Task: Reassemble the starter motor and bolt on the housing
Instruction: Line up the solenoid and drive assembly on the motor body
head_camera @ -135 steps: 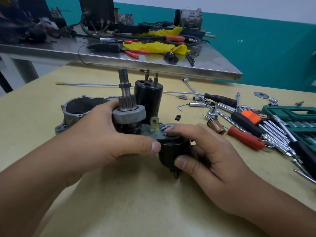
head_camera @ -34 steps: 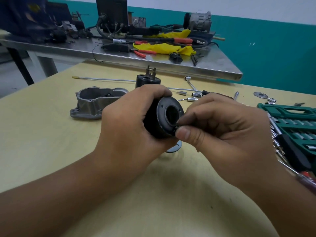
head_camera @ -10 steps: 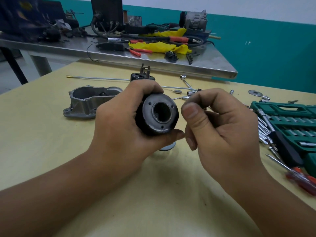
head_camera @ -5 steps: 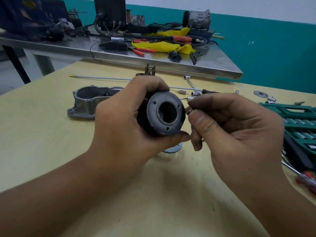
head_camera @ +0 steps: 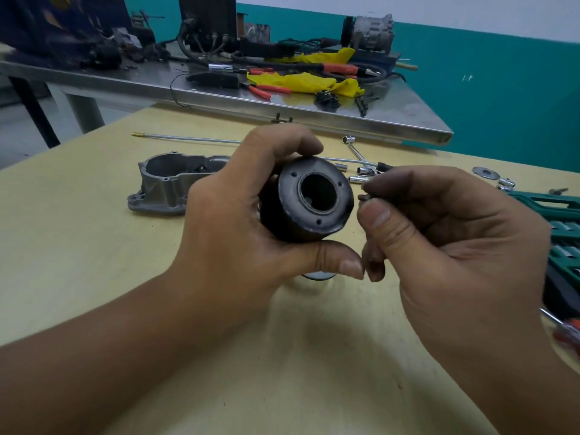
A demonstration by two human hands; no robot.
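A: Logging the head view. My left hand [head_camera: 248, 221] is gripping the black motor body [head_camera: 309, 204], fingers curled over its top and the thumb pressing from below. I am holding it above the surface [head_camera: 94, 262] with its open round end facing the camera; three small holes are showing on the end face.

B: And the other hand?

A: My right hand [head_camera: 445, 246] is sitting just beside the motor body, on its right. The thumb and forefinger are pinching a small dark part [head_camera: 363, 197] at the fingertips; it is too small for me to say what it is. It is hanging close to the rim of the motor body, and I cannot tell whether it is touching.

B: Where is the housing lying?

A: The grey metal housing [head_camera: 169, 186] is resting on the surface behind my left hand, open side up, apart from the motor body. Farther back, a long thin rod [head_camera: 188, 139] and some loose sockets [head_camera: 361, 174] are lying on the surface. A green tool case [head_camera: 552, 208] is sitting at the right edge, behind my right hand. A steel bench [head_camera: 314, 114] with yellow cloth and red-handled pliers is standing beyond.
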